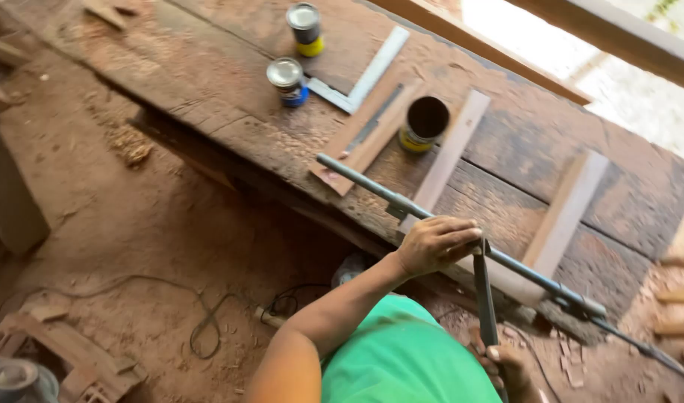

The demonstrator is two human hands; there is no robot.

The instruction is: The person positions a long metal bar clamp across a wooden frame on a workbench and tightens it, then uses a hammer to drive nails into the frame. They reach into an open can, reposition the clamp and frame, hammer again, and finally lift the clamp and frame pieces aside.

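Gripping a long dark metal bar clamp (pixel 461 237), the left hand (pixel 435 244) closes over the bar where it lies across the edge of the wooden counter (pixel 521 142). The right hand (pixel 510 369), low in view, clasps a second dark bar (pixel 484 298) that rises to meet the clamp. Near the clamp lie pale wooden strips (pixel 452 153), an open tin (pixel 424 123), two lidded tins (pixel 286 78) and a steel square (pixel 360 78).
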